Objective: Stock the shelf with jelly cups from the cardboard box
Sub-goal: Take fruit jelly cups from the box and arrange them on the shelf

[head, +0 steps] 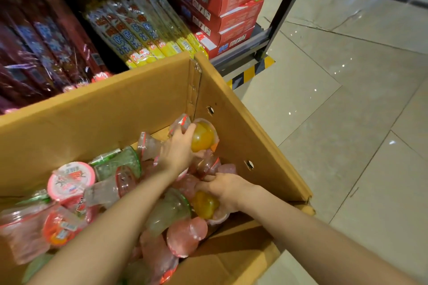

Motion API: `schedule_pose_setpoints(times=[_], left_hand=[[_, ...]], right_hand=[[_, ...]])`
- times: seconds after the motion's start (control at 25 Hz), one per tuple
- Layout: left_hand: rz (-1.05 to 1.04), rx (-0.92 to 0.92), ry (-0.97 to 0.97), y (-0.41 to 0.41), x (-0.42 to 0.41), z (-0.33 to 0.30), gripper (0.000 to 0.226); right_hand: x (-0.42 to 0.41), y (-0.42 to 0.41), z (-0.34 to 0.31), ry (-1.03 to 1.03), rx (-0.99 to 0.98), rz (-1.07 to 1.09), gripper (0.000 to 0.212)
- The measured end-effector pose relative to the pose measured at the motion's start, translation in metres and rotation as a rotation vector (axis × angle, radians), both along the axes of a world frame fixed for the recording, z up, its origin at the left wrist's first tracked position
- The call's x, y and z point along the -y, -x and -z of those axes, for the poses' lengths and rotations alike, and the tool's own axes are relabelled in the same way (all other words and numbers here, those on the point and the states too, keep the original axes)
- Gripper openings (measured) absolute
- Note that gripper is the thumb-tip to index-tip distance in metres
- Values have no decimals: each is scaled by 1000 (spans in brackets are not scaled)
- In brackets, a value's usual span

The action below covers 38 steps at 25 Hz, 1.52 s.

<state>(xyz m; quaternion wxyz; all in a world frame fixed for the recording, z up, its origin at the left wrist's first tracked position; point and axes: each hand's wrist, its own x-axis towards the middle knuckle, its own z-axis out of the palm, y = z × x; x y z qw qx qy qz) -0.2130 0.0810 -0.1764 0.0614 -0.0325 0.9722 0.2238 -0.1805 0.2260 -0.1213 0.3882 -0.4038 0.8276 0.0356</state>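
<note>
Jelly cups (pixel 71 180) lie loose and jumbled in the cardboard box (pixel 120 104), piled deepest toward its near and left sides, with bare cardboard showing at the far right corner. Left hand (pixel 178 150) grips an orange jelly cup (pixel 203 136) against the box's right wall, fingers curled round the cup body. Right hand (pixel 225 188) grips a second orange cup (pixel 205 207) near the box's near right corner, fingers wrapped over it; it may hold another cup beneath, though the view is too cluttered to confirm.

Handling assessment: the cups appear to be thin clear plastic with film lids, light to moderate in weight, smooth and likely slippery. Lids are probably the weak point; hold is best taken round the cup wall or under the flared rim, without squeezing.

Surroundings: the box stands at the foot of a shelf (pixel 240 55) carrying long wrapped packets (pixel 139 34) and stacked red cartons (pixel 231 7). Pale tiled floor (pixel 347 99) lies to the right, with a yellow-and-black hazard strip (pixel 250 71) at the shelf base.
</note>
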Motion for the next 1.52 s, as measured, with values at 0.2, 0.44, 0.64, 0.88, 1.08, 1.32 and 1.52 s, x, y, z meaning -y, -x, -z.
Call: schedule_pose_setpoints(times=[0.2, 0.44, 0.64, 0.88, 1.08, 1.32, 1.52], left_hand=[[-59, -75, -213, -17, 32, -54, 78], [-139, -160, -253, -38, 64, -153, 76], [-261, -324, -263, -64, 74, -287, 73], [-244, -526, -379, -101, 90, -478, 61], [-289, -689, -454, -133, 111, -633, 59], [-306, -912, -437, -173, 144, -774, 52], [-356, -946, -410, -203, 175, -850, 44]], right_hand=[[-14, -3, -33, 204, -126, 240, 77], [-14, 3, -118, 516, -218, 606, 74], [7, 6, -248, 769, -221, 883, 67], [32, -1, -432, 1028, -234, 1008, 51], [56, -16, -581, 1181, -314, 960, 48], [96, -49, -723, 1408, -243, 888, 46], [130, -74, -804, 1507, -221, 768, 42]])
